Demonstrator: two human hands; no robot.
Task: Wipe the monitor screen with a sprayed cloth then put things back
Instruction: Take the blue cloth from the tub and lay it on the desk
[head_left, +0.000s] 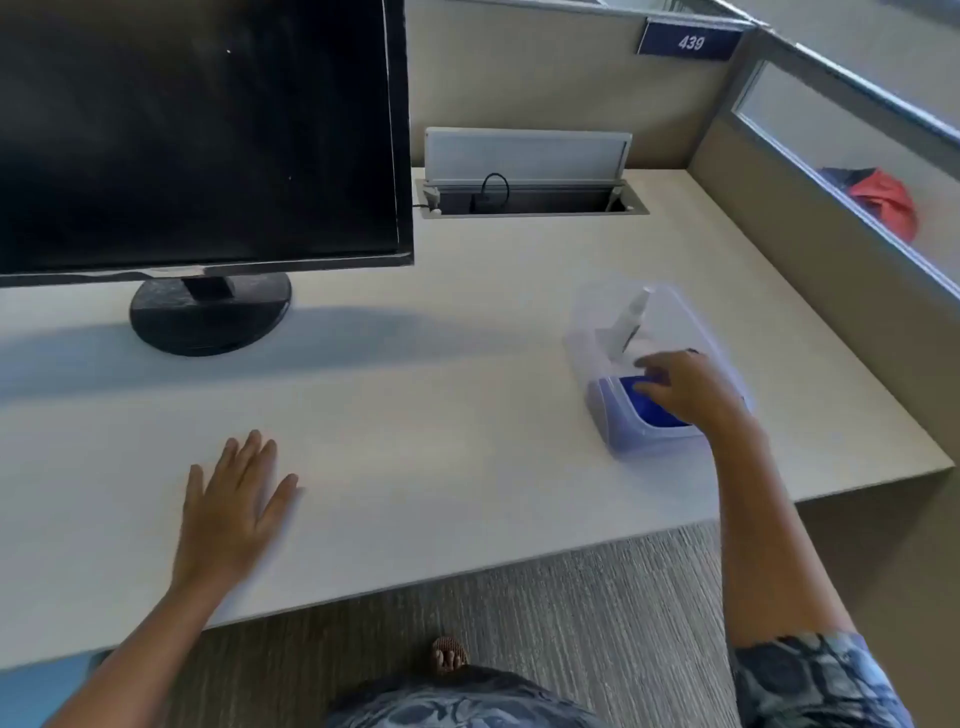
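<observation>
Monitor (197, 130): stands at the far left of the desk (415, 415) on a round black base; its screen is dark.
Clear bin (649, 364): sits on the right part of the desk, well apart from the monitor, blurred by motion.
Blue cloth (647, 402): lies inside the near end of the bin.
Spray bottle (628, 322): white, tilted inside the far part of the bin.
Right hand (685, 387): reaches into the bin, fingertips on the blue cloth; whether the fingers grip it, I cannot tell.
Left hand (234, 504): lies flat, palm down, on the near left of the desk, fingers spread wide, holding nothing.
Cable box (530, 192): open, set into the far edge of the desk, right of the monitor.
</observation>
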